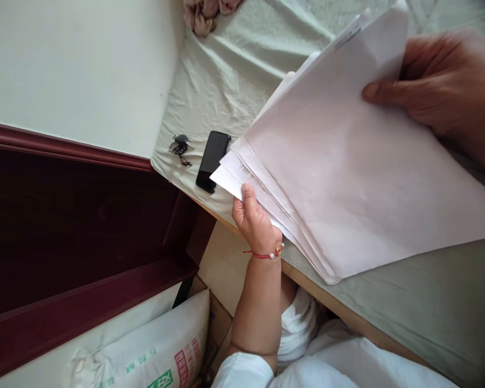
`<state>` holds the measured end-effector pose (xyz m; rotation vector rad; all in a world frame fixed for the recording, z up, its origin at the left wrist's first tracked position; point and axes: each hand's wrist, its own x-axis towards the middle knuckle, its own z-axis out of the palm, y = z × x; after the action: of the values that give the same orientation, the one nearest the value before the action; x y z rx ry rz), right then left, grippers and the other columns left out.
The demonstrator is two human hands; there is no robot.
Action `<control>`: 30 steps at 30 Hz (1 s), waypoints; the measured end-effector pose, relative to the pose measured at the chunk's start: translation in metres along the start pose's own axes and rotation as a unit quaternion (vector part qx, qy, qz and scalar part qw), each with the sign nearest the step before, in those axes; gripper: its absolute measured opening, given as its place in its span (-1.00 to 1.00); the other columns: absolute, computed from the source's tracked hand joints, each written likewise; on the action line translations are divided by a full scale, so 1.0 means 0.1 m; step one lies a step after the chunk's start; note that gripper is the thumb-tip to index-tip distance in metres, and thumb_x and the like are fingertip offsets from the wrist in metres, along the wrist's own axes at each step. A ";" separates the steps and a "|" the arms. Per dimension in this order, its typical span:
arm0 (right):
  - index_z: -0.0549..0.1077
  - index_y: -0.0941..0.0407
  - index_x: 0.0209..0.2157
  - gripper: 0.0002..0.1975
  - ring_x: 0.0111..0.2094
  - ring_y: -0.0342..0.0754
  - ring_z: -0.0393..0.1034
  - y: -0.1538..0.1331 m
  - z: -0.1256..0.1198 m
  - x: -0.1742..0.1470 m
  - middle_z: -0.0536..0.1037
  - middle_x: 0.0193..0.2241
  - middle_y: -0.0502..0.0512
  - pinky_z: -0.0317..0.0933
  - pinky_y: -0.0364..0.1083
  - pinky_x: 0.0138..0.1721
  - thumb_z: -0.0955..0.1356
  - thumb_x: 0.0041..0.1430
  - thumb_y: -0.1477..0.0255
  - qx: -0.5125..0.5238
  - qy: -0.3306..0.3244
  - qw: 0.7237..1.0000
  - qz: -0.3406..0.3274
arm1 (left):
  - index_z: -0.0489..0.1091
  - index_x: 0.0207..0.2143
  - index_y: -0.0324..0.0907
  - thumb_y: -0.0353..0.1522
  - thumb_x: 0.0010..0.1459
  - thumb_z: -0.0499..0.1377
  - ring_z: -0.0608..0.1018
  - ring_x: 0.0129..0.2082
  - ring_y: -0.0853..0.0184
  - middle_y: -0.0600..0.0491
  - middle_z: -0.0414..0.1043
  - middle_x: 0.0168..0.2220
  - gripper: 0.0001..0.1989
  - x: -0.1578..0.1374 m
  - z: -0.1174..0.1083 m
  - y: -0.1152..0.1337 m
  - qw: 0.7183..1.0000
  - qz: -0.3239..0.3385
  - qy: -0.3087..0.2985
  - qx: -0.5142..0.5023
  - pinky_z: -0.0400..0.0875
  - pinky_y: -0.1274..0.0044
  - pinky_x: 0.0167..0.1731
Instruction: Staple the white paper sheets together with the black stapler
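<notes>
A stack of large white paper sheets point(347, 178) is held up in front of me, fanned slightly so several edges show. My left hand point(254, 215), with a red beaded bracelet at the wrist, is closed on the lower left edge, thumb on top. At the upper right, my right hand point(444, 81) pinches the top sheets, its thumb on the front face and its fingers hidden behind. Faint print shows on a lower sheet near my left thumb and at the top edge. Just left of the papers, a black phone point(213, 160) lies on the sheet-covered surface.
A bunch of keys point(180, 148) lies beside the phone on the pale green bedsheet point(210, 81). Crumpled pinkish cloth point(206, 16) is at the top. A dark red wooden panel point(76, 215) stands at left, with a stuffed white sack point(153, 345) below it.
</notes>
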<state>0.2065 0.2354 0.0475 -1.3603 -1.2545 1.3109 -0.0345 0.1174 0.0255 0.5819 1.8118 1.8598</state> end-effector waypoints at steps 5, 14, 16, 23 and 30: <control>0.72 0.00 -0.09 -0.72 -0.34 -0.30 0.50 -0.02 0.01 0.00 0.70 -0.18 -0.13 0.37 -0.40 -0.43 0.48 0.27 0.62 -0.022 0.008 1.000 0.006 | 0.64 -0.14 -0.15 -0.21 0.30 0.33 0.60 0.20 0.26 -0.01 0.68 -0.01 -0.79 -0.06 0.02 0.04 0.999 0.009 -0.053 0.007 0.43 0.45 0.26; 0.71 0.02 -0.11 -0.76 -0.37 -0.27 0.49 0.01 0.02 0.03 0.68 -0.22 -0.08 0.32 -0.35 -0.51 0.50 0.26 0.58 0.000 0.010 1.000 0.020 | 0.66 -0.17 -0.08 -0.25 0.33 0.29 0.65 0.09 0.30 0.05 0.69 -0.11 -0.85 -0.04 -0.02 -0.01 0.997 0.031 -0.073 0.012 0.49 0.49 0.18; 0.70 0.03 -0.10 -0.76 -0.38 -0.27 0.48 0.00 0.02 0.04 0.67 -0.24 -0.09 0.31 -0.34 -0.52 0.49 0.26 0.59 0.002 0.013 1.000 0.027 | 0.65 -0.21 -0.10 -0.24 0.31 0.31 0.66 0.03 0.31 0.06 0.69 -0.15 -0.84 -0.03 -0.03 -0.02 0.997 0.036 -0.065 0.026 0.49 0.49 0.16; 0.69 0.04 -0.14 -0.78 -0.40 -0.29 0.45 -0.01 0.03 0.03 0.65 -0.27 -0.10 0.31 -0.35 -0.50 0.49 0.24 0.61 0.022 0.006 0.999 0.026 | 0.64 -0.20 -0.13 -0.29 0.34 0.25 0.66 0.04 0.30 0.05 0.68 -0.19 -0.83 0.00 -0.03 0.00 0.994 0.067 -0.069 0.049 0.48 0.50 0.15; 0.69 0.04 -0.13 -0.76 -0.37 -0.25 0.48 0.05 0.01 0.06 0.66 -0.25 -0.08 0.31 -0.32 -0.49 0.50 0.21 0.59 0.023 0.001 1.000 0.007 | 0.64 -0.14 -0.12 -0.28 0.34 0.26 0.65 0.10 0.27 0.03 0.68 -0.14 -0.82 0.02 -0.04 -0.01 0.995 0.062 -0.056 0.058 0.48 0.46 0.19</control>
<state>0.2058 0.2406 0.0414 -1.3413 -1.2083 1.3398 -0.0389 0.1154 0.0244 0.8427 1.8564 1.7700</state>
